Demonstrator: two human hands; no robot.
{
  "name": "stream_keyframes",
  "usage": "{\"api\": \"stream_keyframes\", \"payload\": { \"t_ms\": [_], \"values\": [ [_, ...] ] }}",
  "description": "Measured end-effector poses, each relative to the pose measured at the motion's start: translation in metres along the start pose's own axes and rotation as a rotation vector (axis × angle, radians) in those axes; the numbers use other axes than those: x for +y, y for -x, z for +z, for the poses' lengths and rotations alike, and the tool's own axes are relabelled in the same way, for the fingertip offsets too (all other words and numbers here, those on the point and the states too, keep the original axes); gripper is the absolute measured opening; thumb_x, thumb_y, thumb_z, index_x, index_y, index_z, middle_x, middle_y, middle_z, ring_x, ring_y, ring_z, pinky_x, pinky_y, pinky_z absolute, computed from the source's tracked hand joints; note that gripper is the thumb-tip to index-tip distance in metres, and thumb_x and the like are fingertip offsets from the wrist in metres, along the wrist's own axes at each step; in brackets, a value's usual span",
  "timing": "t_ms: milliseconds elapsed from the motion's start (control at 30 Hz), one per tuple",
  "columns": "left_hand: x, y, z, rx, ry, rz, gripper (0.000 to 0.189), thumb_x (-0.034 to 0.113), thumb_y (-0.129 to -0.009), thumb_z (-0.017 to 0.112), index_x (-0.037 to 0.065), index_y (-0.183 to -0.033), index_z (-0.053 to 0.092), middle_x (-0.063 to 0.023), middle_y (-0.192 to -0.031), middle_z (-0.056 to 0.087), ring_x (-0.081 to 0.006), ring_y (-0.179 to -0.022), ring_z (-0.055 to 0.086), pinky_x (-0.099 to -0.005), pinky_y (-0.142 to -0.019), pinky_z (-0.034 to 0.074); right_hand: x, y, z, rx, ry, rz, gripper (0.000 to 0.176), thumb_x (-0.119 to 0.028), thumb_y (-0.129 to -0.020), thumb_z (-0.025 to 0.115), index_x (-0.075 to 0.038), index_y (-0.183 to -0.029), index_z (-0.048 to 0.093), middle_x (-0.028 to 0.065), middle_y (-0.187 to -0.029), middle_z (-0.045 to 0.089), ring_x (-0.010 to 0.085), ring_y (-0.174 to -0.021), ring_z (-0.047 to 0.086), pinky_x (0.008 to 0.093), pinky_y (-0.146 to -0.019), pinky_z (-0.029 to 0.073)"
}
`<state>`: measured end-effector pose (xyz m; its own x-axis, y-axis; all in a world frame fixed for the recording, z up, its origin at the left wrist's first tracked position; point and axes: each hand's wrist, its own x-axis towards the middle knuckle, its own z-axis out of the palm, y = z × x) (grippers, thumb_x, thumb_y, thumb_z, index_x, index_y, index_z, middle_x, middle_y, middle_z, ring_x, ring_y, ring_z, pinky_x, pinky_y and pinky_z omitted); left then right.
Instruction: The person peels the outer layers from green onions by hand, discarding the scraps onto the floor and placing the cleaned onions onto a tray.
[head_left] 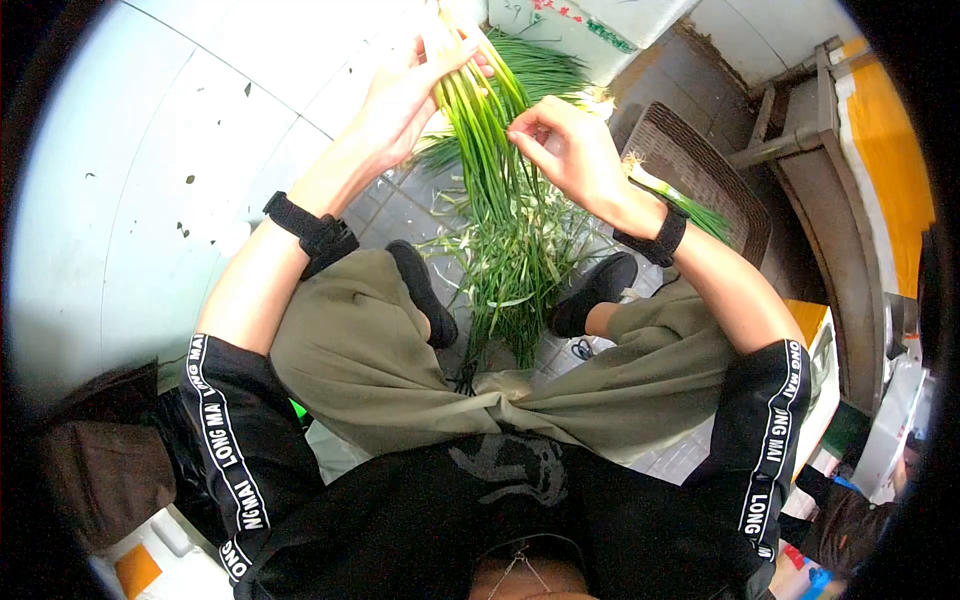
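My left hand (425, 85) is wrapped round a bunch of long green onions (483, 125) near its pale upper end, at the top centre. The green leaves hang down from it. Beside the right edge of the bunch is my right hand (565, 150), thumb and forefinger pinched together at the leaves; whatever is between the fingertips is too small to make out. Below the bunch, a heap of green trimmings and pale peelings (520, 270) lies on the tiled floor between my feet. More green onions (535, 65) lie behind the hands.
A brown woven tray (680, 140) stands to the right, with green onions (690, 205) at its near edge. A white box (600, 35) is at the top. White tiles (150, 150) run along the left. A metal-framed table (825, 190) stands at the far right.
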<state>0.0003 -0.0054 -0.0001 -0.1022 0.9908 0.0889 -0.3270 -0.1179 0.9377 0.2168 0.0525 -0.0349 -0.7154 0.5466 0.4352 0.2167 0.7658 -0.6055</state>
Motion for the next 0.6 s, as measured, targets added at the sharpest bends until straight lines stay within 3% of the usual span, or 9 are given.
{"api": "stream_keyframes", "payload": {
  "t_ms": [167,267,367,400,500,533,600],
  "values": [
    [0.001,0.0,-0.002,0.045,-0.002,-0.017,0.028,0.017,-0.094,0.067,0.001,-0.114,0.055,-0.0086,-0.101,0.065,-0.0152,-0.096,0.065,-0.0313,-0.085,0.055,0.003,0.002,-0.002,-0.003,-0.078,0.078,0.011,-0.016,-0.085,0.072,-0.006,-0.089,0.069,0.0077,-0.08,0.065,0.0201,-0.069,0.063,0.0314,-0.066,0.051],
    [0.005,0.005,-0.002,0.129,-0.081,-0.027,0.029,0.023,-0.098,0.063,0.002,-0.117,0.055,-0.0083,-0.106,0.066,-0.0166,-0.098,0.065,-0.033,-0.091,0.053,0.013,0.009,-0.004,-0.076,-0.19,0.289,0.013,-0.018,-0.086,0.073,-0.006,-0.091,0.074,0.0039,-0.079,0.07,0.0089,-0.067,0.061,0.0266,-0.065,0.052],
    [-0.001,0.002,-0.024,0.1,-0.135,0.0,0.028,0.022,-0.097,0.064,0.002,-0.115,0.058,-0.0072,-0.106,0.066,-0.0161,-0.099,0.064,-0.0323,-0.094,0.051,0.041,0.026,0.005,-0.179,-0.221,0.426,0.014,-0.018,-0.086,0.074,-0.005,-0.091,0.074,0.0026,-0.078,0.071,0.008,-0.067,0.062,0.0264,-0.065,0.052],
    [0.008,0.011,-0.009,0.23,-0.098,-0.059,0.038,0.018,-0.095,0.065,-0.001,-0.126,0.054,-0.0068,-0.093,0.065,-0.0137,-0.077,0.066,-0.0252,-0.065,0.056,0.047,0.032,0.008,-0.227,-0.159,0.439,0.016,-0.019,-0.085,0.074,-0.004,-0.087,0.072,0.0016,-0.076,0.07,0.0076,-0.067,0.062,0.0265,-0.065,0.052],
    [0.01,0.012,-0.016,0.263,-0.177,-0.079,0.036,0.017,-0.095,0.066,-0.002,-0.123,0.055,-0.0063,-0.09,0.065,-0.0123,-0.077,0.064,-0.0254,-0.066,0.056,0.078,0.055,0.026,-0.355,-0.099,0.473,0.017,-0.019,-0.083,0.077,-0.004,-0.083,0.069,0.0022,-0.073,0.069,0.0077,-0.066,0.061,0.0264,-0.065,0.052],
    [0.014,0.015,-0.012,0.292,-0.158,-0.105,0.036,0.016,-0.094,0.066,-0.002,-0.123,0.055,-0.0058,-0.09,0.064,-0.0111,-0.076,0.063,-0.0251,-0.066,0.055,0.091,0.061,0.035,-0.422,-0.054,0.445,0.021,-0.023,-0.083,0.075,-0.005,-0.081,0.067,0.0075,-0.072,0.069,0.0155,-0.066,0.066,0.0316,-0.066,0.054],
    [0.013,0.014,-0.017,0.283,-0.148,-0.067,0.036,0.015,-0.094,0.066,-0.003,-0.123,0.054,-0.0059,-0.091,0.065,-0.0109,-0.076,0.063,-0.025,-0.066,0.055,0.113,0.068,0.052,-0.583,0.109,0.428,0.022,-0.026,-0.083,0.074,-0.005,-0.081,0.068,0.0107,-0.073,0.07,0.021,-0.068,0.068,0.0349,-0.068,0.054]
  ]
}}
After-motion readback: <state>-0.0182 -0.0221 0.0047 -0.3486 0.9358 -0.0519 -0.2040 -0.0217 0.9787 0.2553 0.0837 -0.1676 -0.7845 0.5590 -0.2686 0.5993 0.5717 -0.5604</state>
